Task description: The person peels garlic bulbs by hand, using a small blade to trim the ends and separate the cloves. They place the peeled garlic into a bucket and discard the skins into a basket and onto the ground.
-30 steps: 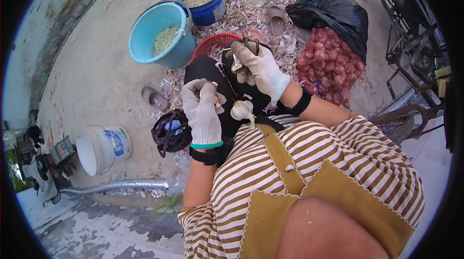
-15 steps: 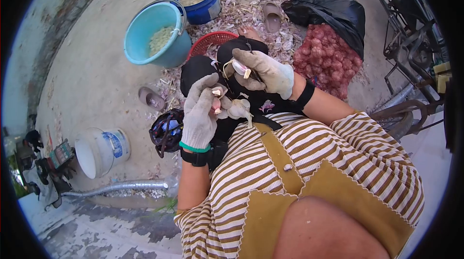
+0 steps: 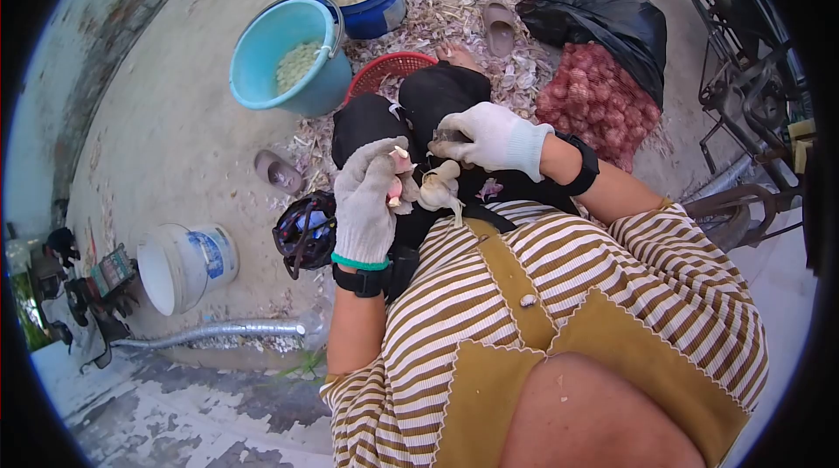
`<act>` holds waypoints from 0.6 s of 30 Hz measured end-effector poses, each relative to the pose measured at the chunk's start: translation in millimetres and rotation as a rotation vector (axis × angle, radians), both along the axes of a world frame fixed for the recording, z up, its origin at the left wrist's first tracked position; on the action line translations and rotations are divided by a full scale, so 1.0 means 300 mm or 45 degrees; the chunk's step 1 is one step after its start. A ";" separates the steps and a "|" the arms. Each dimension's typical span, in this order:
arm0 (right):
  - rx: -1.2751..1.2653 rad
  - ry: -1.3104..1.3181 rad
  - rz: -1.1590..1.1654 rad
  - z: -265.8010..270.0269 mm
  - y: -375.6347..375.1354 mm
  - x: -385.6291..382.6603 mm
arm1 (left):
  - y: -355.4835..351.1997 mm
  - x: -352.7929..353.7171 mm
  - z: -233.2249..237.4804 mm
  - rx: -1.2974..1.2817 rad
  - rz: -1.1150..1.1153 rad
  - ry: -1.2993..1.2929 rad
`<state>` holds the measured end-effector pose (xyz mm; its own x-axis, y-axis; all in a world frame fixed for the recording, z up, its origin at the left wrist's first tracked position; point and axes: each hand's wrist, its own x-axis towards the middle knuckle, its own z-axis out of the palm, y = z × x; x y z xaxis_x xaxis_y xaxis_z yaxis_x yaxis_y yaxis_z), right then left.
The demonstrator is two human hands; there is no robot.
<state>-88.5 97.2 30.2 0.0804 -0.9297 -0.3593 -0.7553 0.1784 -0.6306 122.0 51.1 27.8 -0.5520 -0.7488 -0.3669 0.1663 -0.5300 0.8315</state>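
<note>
My left hand [image 3: 367, 197], in a pale glove with grey fingers, is closed around pink-skinned garlic cloves [image 3: 399, 173] over my lap. Just right of them, a whitish garlic bulb [image 3: 438, 192] with a dry, hanging stem lies over my dark trousers. My right hand [image 3: 483, 138], gloved the same way, is above and to the right of the bulb, palm down with its fingers curled together. Something dark shows by its fingertips, but I cannot tell what it is. A purple scrap of garlic skin [image 3: 490, 189] rests on my lap.
Beyond my knees stand a red basket [image 3: 376, 73], a turquoise bucket [image 3: 247, 75] and a blue bucket [image 3: 376, 24], both buckets containing peeled cloves. A red net sack of garlic [image 3: 594, 105] lies to the right under a black plastic bag [image 3: 603, 18]. Skins litter the ground.
My right hand has turned palm down and shifted slightly down and right; the clove seen in its fingers is no longer visible there. My left hand keeps its cloves.
</note>
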 end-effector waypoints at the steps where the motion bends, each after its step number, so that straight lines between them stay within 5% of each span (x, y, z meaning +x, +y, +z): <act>1: 0.148 -0.081 -0.047 0.033 -0.010 -0.008 | 0.002 -0.005 0.004 0.001 -0.009 0.001; 5: 0.225 -0.440 -0.195 -0.041 -0.005 -0.028 | 0.011 -0.014 0.015 -0.087 -0.021 -0.012; 7: -0.001 -0.785 -0.181 -0.017 0.005 -0.007 | 0.013 -0.011 0.022 -0.112 0.008 -0.016; 10: 0.238 -0.921 -0.183 0.075 0.033 -0.017 | 0.014 -0.008 0.046 -0.186 0.022 -0.181; 13: 0.287 -1.123 -0.182 0.043 0.040 -0.041 | 0.033 0.017 0.103 -0.263 -0.018 0.179; 15: 0.234 -1.195 -0.229 0.003 0.049 -0.055 | 0.057 0.023 0.174 -0.606 0.011 0.323; 17: 0.263 -1.235 -0.261 -0.027 0.069 -0.062 | -0.020 0.004 0.341 -1.099 -0.682 0.759; 18: 0.240 -1.235 -0.280 -0.011 0.077 -0.053 | -0.013 -0.007 0.403 -1.178 -0.691 0.873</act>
